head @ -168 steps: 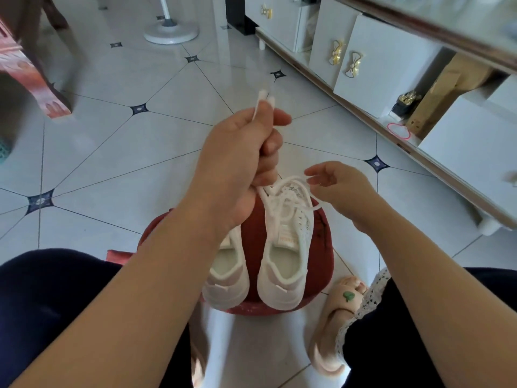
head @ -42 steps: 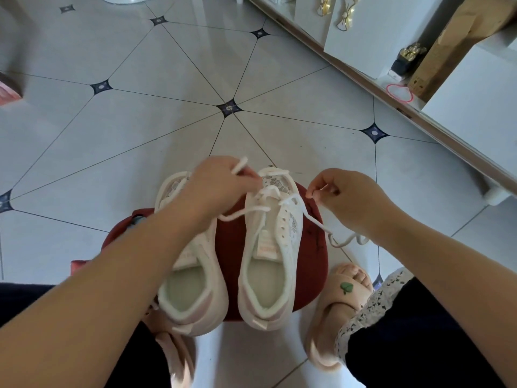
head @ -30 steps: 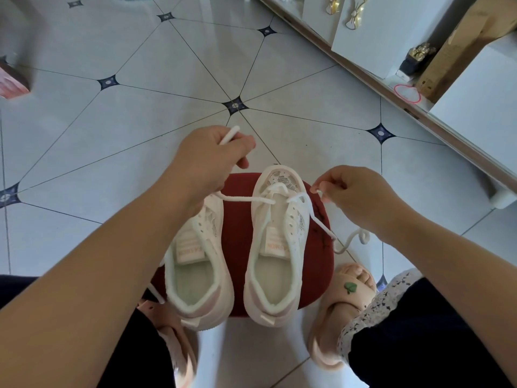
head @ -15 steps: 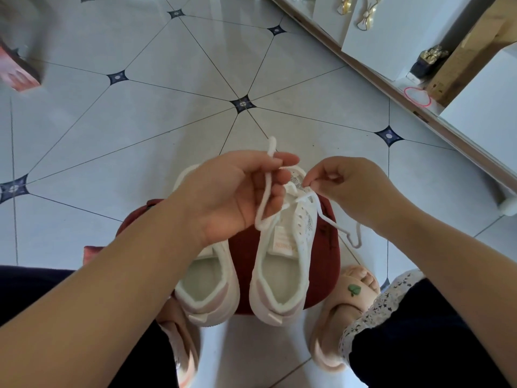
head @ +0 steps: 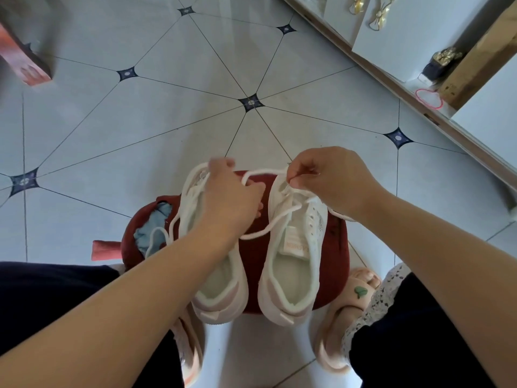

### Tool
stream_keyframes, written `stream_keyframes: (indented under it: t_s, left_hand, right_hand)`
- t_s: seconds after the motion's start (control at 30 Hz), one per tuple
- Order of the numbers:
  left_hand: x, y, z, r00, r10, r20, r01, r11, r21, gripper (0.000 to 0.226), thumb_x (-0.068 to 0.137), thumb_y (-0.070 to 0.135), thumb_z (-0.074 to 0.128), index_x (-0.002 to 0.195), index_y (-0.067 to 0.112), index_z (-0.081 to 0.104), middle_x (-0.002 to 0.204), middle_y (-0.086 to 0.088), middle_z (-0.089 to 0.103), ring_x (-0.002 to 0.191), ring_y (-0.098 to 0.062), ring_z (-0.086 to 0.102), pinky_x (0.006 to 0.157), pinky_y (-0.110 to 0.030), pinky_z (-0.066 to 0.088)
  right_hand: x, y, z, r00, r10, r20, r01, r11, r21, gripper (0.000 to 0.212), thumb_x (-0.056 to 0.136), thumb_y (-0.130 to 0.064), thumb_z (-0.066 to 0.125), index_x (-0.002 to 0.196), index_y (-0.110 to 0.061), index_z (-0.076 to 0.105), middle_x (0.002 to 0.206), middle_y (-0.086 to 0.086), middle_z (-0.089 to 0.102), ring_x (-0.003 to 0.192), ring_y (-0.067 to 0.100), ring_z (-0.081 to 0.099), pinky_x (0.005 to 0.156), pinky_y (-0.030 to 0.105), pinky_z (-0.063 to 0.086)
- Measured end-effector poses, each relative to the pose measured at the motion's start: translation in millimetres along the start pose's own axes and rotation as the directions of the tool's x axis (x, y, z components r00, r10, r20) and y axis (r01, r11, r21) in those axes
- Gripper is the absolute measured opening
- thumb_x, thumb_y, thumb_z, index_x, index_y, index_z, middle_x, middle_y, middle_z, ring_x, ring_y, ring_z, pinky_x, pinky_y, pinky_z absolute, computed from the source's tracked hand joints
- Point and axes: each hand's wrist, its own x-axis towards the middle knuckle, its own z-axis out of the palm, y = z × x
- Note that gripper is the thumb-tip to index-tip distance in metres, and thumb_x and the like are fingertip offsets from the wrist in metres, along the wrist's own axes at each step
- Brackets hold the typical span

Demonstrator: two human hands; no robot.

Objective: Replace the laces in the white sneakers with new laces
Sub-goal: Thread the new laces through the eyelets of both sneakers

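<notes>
Two white sneakers stand side by side, toes away from me, on a dark red stool (head: 253, 256). The right sneaker (head: 293, 247) carries a white lace (head: 268, 228) threaded near its toe. My right hand (head: 327, 180) pinches that lace at the toe end of the right sneaker. My left hand (head: 229, 197) lies over the front of the left sneaker (head: 221, 278) and grips the other stretch of the same lace, which loops between my hands. A second white lace (head: 156, 236) hangs loose off the left sneaker's left side.
A light blue cloth (head: 156, 222) lies on the stool's left part. My feet in pink slippers (head: 344, 312) flank the stool on the tiled floor (head: 167, 113). A white cabinet with gold bow handles (head: 377, 12) runs along the right. A red object (head: 25, 65) sits far left.
My left hand has dropped from above the sneakers and moved left over the left sneaker, pulling the lace sideways. My right hand stays pinched at the right sneaker's toe.
</notes>
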Motion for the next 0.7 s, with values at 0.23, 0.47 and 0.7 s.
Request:
stream_keyframes:
  t_s: [0.23,0.47,0.7]
  left_hand:
    - [14,7,-3,0.951,0.221,0.218,-0.271,0.933,0.237,0.005,0.081,0.02,0.068,0.085,0.019,0.071,0.074,0.015,0.061,0.063,0.005,0.05,0.06,-0.004,0.035]
    - [24,7,-4,0.893,0.012,0.45,-0.07,0.991,0.113,0.013,0.078,0.009,0.071,0.071,0.018,0.065,0.062,0.001,0.053,0.05,-0.006,0.045,0.05,-0.018,0.042]
    - [23,3,0,0.874,-0.104,0.474,0.144,0.988,-0.049,0.012,0.077,0.001,0.07,0.074,0.01,0.062,0.048,0.006,0.053,0.044,-0.005,0.045,0.043,-0.013,0.042]
  right_hand:
    - [4,-5,-6,0.996,-0.077,0.044,0.078,0.997,-0.017,0.021,0.075,-0.013,0.071,0.084,-0.023,0.055,0.073,-0.013,0.062,0.062,-0.01,0.051,0.06,0.002,0.036]
    - [2,-2,-2,0.992,-0.092,0.087,0.096,0.994,-0.044,0.018,0.076,-0.011,0.07,0.083,-0.022,0.058,0.075,-0.016,0.059,0.073,-0.004,0.055,0.066,0.004,0.037]
    - [0,-1,1,0.994,-0.073,-0.079,0.062,0.989,-0.131,0.017,0.078,-0.021,0.069,0.083,-0.022,0.053,0.077,-0.014,0.056,0.074,0.001,0.05,0.069,0.002,0.032]
